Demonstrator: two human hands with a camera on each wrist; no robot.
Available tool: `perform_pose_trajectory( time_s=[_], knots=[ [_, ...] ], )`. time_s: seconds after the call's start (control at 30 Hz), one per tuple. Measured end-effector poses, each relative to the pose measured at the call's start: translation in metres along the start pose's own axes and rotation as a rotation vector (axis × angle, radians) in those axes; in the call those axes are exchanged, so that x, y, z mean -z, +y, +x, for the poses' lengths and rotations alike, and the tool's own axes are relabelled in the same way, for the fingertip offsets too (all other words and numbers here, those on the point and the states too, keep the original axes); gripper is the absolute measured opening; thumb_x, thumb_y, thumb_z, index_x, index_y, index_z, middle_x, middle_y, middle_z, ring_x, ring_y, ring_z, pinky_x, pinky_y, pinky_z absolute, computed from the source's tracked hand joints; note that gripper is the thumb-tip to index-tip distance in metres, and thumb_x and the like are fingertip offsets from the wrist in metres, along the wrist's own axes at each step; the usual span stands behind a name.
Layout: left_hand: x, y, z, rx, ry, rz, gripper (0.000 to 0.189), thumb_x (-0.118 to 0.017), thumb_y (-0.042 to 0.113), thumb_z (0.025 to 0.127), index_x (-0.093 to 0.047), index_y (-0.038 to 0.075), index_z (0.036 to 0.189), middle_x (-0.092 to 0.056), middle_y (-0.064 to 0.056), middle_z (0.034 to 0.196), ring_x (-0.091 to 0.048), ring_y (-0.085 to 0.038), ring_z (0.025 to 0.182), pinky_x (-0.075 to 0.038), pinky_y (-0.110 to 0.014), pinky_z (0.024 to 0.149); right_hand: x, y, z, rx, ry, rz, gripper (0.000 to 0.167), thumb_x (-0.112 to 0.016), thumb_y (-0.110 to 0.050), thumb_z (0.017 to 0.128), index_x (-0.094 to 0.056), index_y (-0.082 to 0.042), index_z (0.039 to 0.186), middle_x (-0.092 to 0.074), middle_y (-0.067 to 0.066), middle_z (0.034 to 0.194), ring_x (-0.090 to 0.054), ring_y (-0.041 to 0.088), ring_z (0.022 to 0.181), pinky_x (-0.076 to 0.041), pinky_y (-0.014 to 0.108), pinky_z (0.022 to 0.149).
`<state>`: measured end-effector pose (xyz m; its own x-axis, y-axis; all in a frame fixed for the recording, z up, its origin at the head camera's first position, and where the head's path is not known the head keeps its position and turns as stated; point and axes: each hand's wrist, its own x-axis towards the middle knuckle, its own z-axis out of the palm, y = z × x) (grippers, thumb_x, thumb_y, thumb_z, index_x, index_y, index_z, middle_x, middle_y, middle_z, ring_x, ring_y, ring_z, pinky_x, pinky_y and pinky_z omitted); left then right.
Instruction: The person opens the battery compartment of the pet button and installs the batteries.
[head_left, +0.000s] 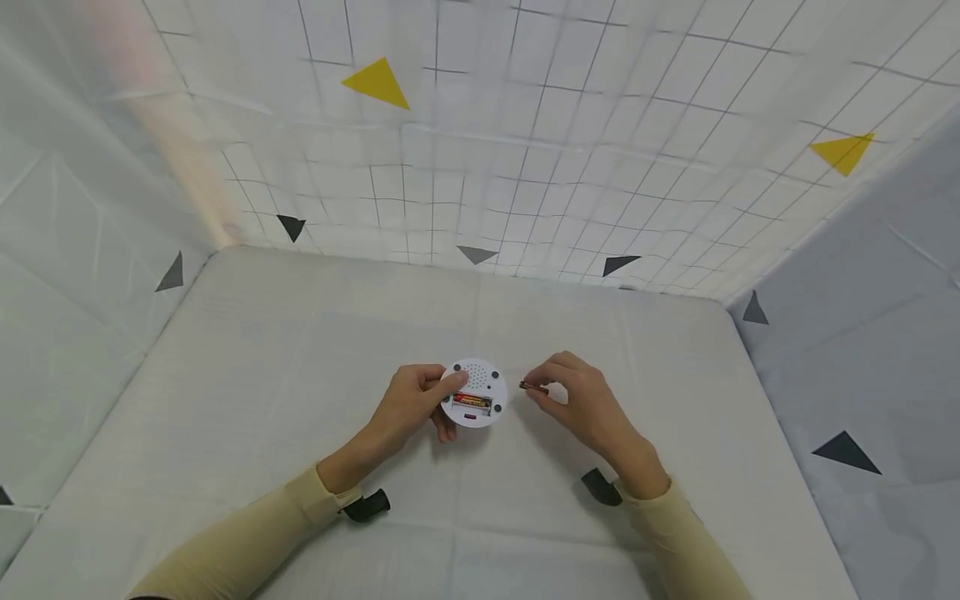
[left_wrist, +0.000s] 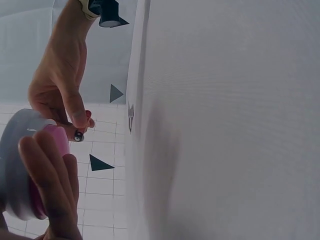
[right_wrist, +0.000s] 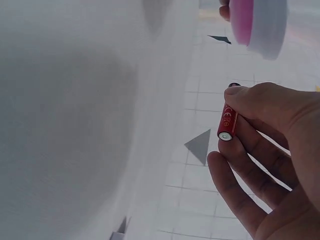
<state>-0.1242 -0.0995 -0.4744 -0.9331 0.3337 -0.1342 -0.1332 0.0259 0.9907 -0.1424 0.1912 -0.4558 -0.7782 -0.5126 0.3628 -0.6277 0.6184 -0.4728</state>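
Note:
My left hand (head_left: 411,402) holds a round white device (head_left: 477,375) above the table, thumb over its flat face and fingers behind. That face turns up toward the head camera. It has a cluster of small holes, several dark round feet and an uncovered battery compartment. One red-and-gold battery (head_left: 472,401) lies in the compartment. From the left wrist view, the device's other side shows pink (left_wrist: 59,140). Just right of the device, my right hand (head_left: 583,398) pinches a second, red battery (right_wrist: 227,119) between thumb and fingers, apart from the device.
A white cloth covers the table (head_left: 360,308) below both hands. Behind it rises a white grid-lined sheet (head_left: 480,167) with yellow and dark triangles. Grey-white sheets (head_left: 885,333) stand at the sides. Dark wrist-worn cameras (head_left: 367,506) sit at both cuffs.

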Motion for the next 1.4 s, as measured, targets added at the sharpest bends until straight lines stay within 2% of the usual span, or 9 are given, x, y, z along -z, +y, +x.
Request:
perform_pose_trajectory(
  time_s=[0.3,0.5,0.87,1.13,1.23,1.4],
  knots=[
    [-0.001,0.0,0.0,0.008,0.005,0.008,0.035,-0.071,0.036,0.103,-0.072,0.002,0.111,-0.08,-0.013,0.089,-0.07,-0.025,0.053,-0.062,-0.036,0.054,0.006,-0.015,0.0,0.081,0.031,-0.023,0.022,-0.086,-0.003,0.087,-0.077,-0.016,0.103,-0.071,-0.008,0.098,-0.067,0.009,0.093,-0.062,0.034,0.08],
    [-0.002,-0.002,0.0,0.013,0.004,0.012,0.035,-0.071,0.036,0.102,-0.072,0.002,0.111,-0.08,-0.013,0.088,-0.07,-0.024,0.053,-0.061,-0.035,0.054,0.009,-0.025,0.001,0.083,0.03,-0.05,0.021,-0.087,-0.005,0.087,-0.077,-0.016,0.103,-0.071,-0.008,0.098,-0.066,0.008,0.094,-0.061,0.029,0.08],
    [-0.002,-0.005,0.001,0.001,-0.005,0.013,0.037,-0.071,0.038,0.102,-0.072,0.001,0.107,-0.079,-0.013,0.081,-0.069,-0.023,0.051,-0.059,-0.033,0.051,0.012,-0.039,0.0,0.128,0.062,-0.033,0.023,-0.087,-0.005,0.086,-0.077,-0.015,0.104,-0.071,-0.007,0.099,-0.065,0.008,0.093,-0.058,0.02,0.08],
    [-0.004,-0.005,0.0,0.007,-0.005,0.02,0.037,-0.07,0.038,0.103,-0.071,0.002,0.107,-0.079,-0.013,0.084,-0.071,-0.025,0.053,-0.062,-0.037,0.055,0.011,-0.049,0.0,0.133,0.057,0.016,0.024,-0.087,-0.004,0.086,-0.077,-0.015,0.104,-0.07,-0.007,0.1,-0.067,0.007,0.094,-0.059,0.02,0.083],
    [-0.004,-0.005,0.001,-0.002,-0.012,0.026,0.037,-0.069,0.037,0.104,-0.07,0.0,0.107,-0.079,-0.013,0.084,-0.072,-0.026,0.053,-0.063,-0.039,0.056,0.01,-0.054,0.001,0.156,0.057,0.058,0.024,-0.087,-0.003,0.085,-0.077,-0.015,0.104,-0.071,-0.006,0.099,-0.068,0.008,0.094,-0.059,0.02,0.081],
    [-0.005,-0.007,0.001,-0.009,-0.024,0.033,0.036,-0.068,0.035,0.105,-0.069,-0.001,0.106,-0.079,-0.013,0.082,-0.072,-0.027,0.053,-0.063,-0.041,0.057,0.005,-0.057,0.001,0.192,0.058,0.057,0.024,-0.089,-0.004,0.084,-0.077,-0.014,0.103,-0.072,-0.005,0.098,-0.068,0.009,0.091,-0.059,0.023,0.078]
  ],
)
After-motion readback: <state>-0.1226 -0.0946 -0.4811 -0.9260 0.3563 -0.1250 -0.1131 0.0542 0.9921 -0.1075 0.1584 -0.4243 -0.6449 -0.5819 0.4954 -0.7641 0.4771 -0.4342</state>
